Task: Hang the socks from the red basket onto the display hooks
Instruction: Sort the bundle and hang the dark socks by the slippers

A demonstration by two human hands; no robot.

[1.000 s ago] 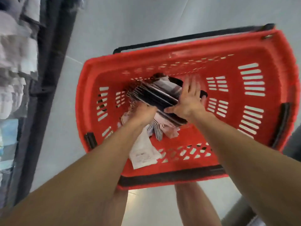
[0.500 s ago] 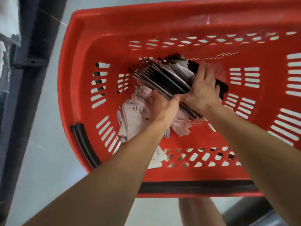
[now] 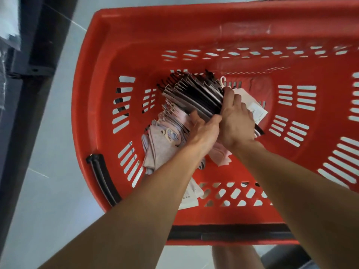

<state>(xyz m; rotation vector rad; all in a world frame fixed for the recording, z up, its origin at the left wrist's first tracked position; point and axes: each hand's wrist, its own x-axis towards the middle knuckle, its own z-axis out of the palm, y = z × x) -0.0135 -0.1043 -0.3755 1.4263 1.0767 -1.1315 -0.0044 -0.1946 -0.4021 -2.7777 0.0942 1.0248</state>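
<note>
Two bare forearms reached down over the near rim of the red basket (image 3: 136, 32), which stood on the pale floor (image 3: 48, 191) with a dark shelf base (image 3: 23, 113) along its left. Inside, the left hand (image 3: 204, 133) and right hand (image 3: 236, 123) met at the middle, the fingers of both closed on one fanned stack of dark sock packs (image 3: 194, 94); the packs were too many and too tightly stacked to count. Pale pink and grey socks (image 3: 161, 144) lay loose beneath and to the left. One white tagged pack (image 3: 256, 109) lay just right of the hands. Bare basket bottom stayed open toward the right wall and far wall.
</note>
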